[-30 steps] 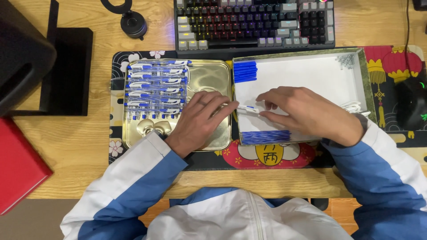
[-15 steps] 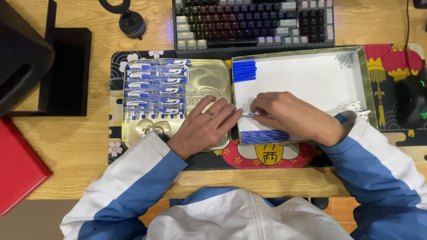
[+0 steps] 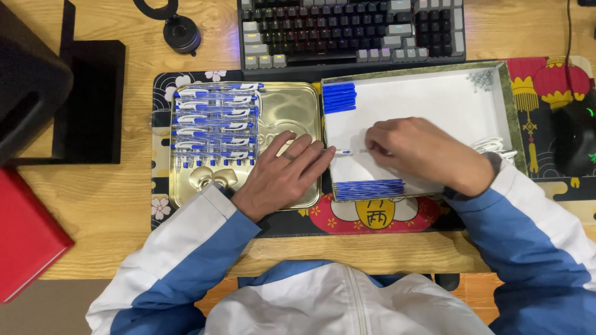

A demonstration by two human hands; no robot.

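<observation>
1. The right hand [image 3: 428,152] lies over the floor of a white box [image 3: 428,99], fingers curled in and pinched narrow on one end of a thin pen part [image 3: 345,151] with a blue tip.
2. That pen part lies level, running out from the right grip toward the left hand; its blue end sits just at the box's left wall.
3. The left hand [image 3: 282,174] rests flat, palm down, on a gold metal tray [image 3: 292,102], fingers spread loosely and straight. Its grip is wide and holds nothing; the fingertips reach the tray's right edge, and the middle fingertip just meets the blue end of the pen part.
4. Beyond the left hand's knuckles, on the far left half of the tray, a row of finished blue-and-white pens [image 3: 214,121] lies stacked side by side.
5. Ahead of the right grip, in the box's far left corner, sits a bunch of blue caps [image 3: 339,97]. Just below the right hand, along the box's near wall, lies a band of blue refills [image 3: 369,188].
6. By the right wrist, a tangle of small white pieces [image 3: 493,146] lies in the box; small metal springs [image 3: 481,79] sit in its far right corner.
7. Tray and box sit on a patterned mat [image 3: 372,217] on the wooden desk [image 3: 105,205], a keyboard [image 3: 351,28] beyond both hands.
</observation>
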